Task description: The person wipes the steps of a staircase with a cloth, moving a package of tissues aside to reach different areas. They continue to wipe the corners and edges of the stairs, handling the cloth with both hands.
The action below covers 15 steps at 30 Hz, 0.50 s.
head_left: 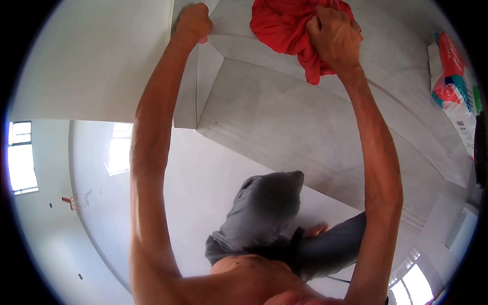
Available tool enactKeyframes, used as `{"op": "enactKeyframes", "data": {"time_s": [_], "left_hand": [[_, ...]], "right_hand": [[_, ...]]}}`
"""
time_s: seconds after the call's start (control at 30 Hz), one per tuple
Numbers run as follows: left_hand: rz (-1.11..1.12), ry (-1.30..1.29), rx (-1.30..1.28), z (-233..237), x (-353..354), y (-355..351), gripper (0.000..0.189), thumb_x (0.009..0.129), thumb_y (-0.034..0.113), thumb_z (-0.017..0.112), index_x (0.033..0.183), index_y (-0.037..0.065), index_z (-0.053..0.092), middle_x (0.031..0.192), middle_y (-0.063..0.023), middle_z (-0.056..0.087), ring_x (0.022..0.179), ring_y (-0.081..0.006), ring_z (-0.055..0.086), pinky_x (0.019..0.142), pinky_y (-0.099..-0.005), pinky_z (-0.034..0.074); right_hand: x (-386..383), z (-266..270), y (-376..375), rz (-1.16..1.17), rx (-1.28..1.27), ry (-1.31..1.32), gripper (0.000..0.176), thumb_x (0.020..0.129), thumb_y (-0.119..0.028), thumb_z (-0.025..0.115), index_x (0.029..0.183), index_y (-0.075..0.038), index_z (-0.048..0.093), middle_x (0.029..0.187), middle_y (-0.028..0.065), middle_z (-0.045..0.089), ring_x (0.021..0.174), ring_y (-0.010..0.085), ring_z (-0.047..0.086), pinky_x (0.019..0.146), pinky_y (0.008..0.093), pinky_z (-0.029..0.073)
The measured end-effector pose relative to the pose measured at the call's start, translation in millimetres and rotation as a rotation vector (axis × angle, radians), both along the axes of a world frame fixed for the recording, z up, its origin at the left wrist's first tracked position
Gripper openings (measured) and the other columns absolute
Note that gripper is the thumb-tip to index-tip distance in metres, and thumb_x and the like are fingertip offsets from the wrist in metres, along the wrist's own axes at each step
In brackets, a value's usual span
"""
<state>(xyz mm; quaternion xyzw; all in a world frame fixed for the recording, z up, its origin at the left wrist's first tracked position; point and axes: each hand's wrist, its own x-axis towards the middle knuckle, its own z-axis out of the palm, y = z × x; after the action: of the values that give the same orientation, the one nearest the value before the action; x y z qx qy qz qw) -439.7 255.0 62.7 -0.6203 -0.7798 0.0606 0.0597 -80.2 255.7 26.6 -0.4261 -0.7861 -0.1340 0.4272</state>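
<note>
Red cloth is cut off above (right hand hides part)

Pale grey tiled ledge. A crumpled red cloth and a red, white and teal plastic package lie on it.

A hand could slide over the big gray tile. The pale wall blocks the left side, and a bag sits in the way at right.
</note>
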Motion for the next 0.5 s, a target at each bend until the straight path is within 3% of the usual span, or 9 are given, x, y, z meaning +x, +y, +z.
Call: {"op": "enactKeyframes", "data": {"time_s": [0.1,0.2,0.3,0.4,0.5], "left_hand": [[-0.266,0.247,0.082,-25,-34,11,0.029,0.083,0.018,0.079,0.069,-0.004,0.067,0.062,-0.0185,0.068,0.058,-0.0297,0.071,0.068,-0.0416,0.059],[0.064,-0.275,0.1,6,18,-9,0.029,0.087,0.017,0.074,0.069,-0.004,0.065,0.058,-0.0154,0.068,0.054,-0.0272,0.069,0.067,-0.0404,0.058],[0.052,-0.336,0.079,12,25,-12,0.031,0.091,0.016,0.07,0.068,-0.003,0.062,0.055,-0.0135,0.066,0.049,-0.0253,0.067,0.067,-0.0389,0.058],[0.07,-0.335,-0.013,12,18,-5,0.02,0.09,0.014,0.07,0.078,-0.003,0.071,0.063,-0.0157,0.07,0.056,-0.0279,0.07,0.07,-0.0388,0.058],[-0.012,-0.095,0.067,12,27,-6,0.037,0.088,0.028,0.078,0.07,-0.004,0.072,0.068,-0.0188,0.073,0.068,-0.0309,0.076,0.069,-0.0389,0.063]], "right_hand": [[0,-1,1,0.013,0.034,-0.001,0.016,0.086,-0.015,0.07,0.095,-0.003,0.066,0.091,0.0165,0.069,0.092,0.0368,0.067,0.086,0.0529,0.052],[0,-3,3,0.008,-0.016,0.0,0.015,0.087,-0.016,0.068,0.094,-0.003,0.065,0.092,0.0168,0.069,0.093,0.0374,0.066,0.087,0.0535,0.051],[0,-3,2,0.005,-0.014,0.004,0.015,0.088,-0.016,0.067,0.094,-0.003,0.065,0.093,0.0172,0.069,0.094,0.0377,0.066,0.087,0.0541,0.051],[0,-2,2,0.024,-0.041,0.013,0.015,0.088,-0.016,0.067,0.094,-0.003,0.065,0.094,0.0175,0.069,0.095,0.0379,0.066,0.088,0.0546,0.051],[0,-2,1,0.02,-0.029,0.013,0.015,0.089,-0.016,0.066,0.094,-0.003,0.065,0.094,0.0176,0.069,0.095,0.0381,0.066,0.088,0.0547,0.051]]}}
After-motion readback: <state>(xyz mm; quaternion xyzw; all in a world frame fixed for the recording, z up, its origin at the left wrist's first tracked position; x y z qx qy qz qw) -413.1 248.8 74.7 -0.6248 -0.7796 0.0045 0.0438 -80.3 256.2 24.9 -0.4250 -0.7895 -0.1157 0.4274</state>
